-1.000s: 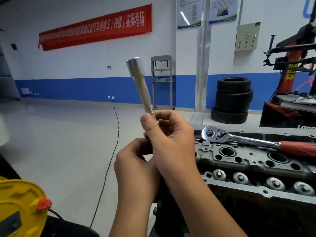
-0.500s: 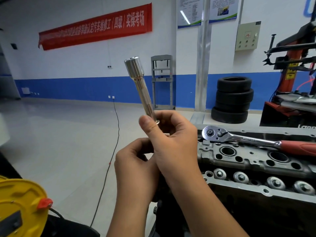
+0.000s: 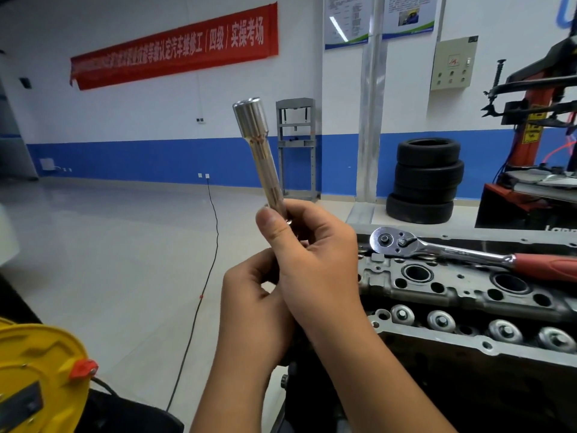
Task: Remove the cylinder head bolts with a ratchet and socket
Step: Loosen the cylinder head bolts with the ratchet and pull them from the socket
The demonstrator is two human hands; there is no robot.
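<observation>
Early in the job, by the look of it: nothing loosened yet. Ratchet (image 3: 468, 254) lying idle along the far edge of the cylinder head (image 3: 452, 285), red grip toward its right end, no socket fitted. Long extension socket (image 3: 260, 157) held up in the air, off the head's left end, long axis near upright, wide end on top and tipped slightly left. Right hand (image 3: 312, 260) pinching its lower end, thumb and fingers clamped. Left hand (image 3: 253, 301) curled just below; contents hidden. Fitting and all bolts seemingly left.
</observation>
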